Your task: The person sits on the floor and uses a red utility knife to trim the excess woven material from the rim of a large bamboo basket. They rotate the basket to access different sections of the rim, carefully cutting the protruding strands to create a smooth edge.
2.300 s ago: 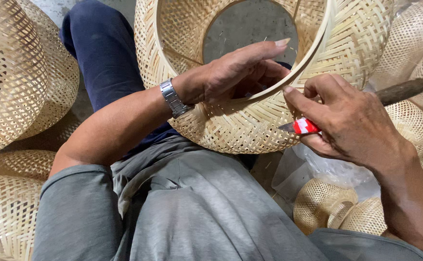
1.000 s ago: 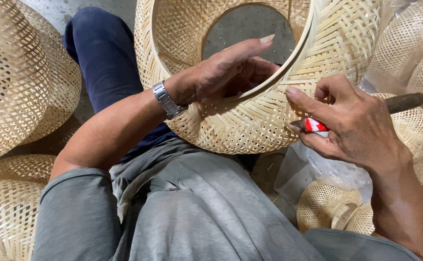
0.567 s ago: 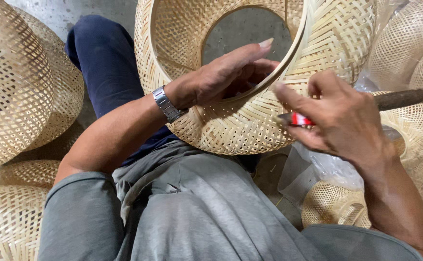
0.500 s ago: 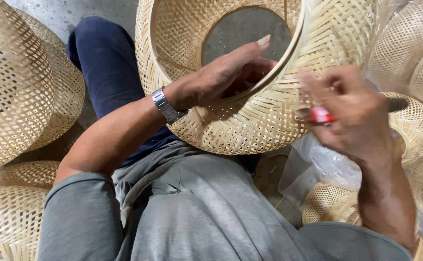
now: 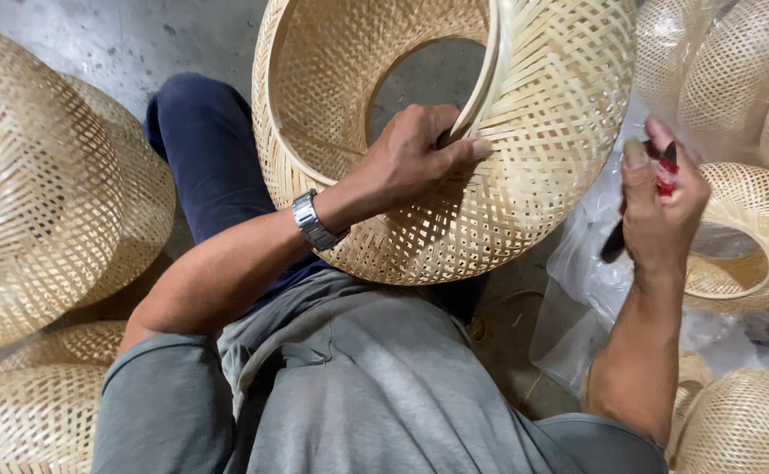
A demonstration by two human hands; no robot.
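A large woven bamboo shade (image 5: 534, 149) with a round opening rests tilted on my lap. My left hand (image 5: 415, 154), with a metal watch on the wrist, grips the shade's inner rim strip, thumb pressed on the weave. My right hand (image 5: 661, 206) is off to the right of the shade, raised and apart from it. It is closed on a small tool with a red part (image 5: 665, 180) and a dark handle sticking out below the fist.
Several more woven bamboo shades lie around me: a big one at the left (image 5: 42, 202), another at the bottom left (image 5: 25, 421), more at the right (image 5: 744, 237). Clear plastic sheet (image 5: 578, 281) lies on the grey concrete floor (image 5: 139, 39) by my right knee.
My right hand has pulled away from the shade's edge, moving right and up with the tool. My left hand shifted from flat fingers to a grip on the rim strip.
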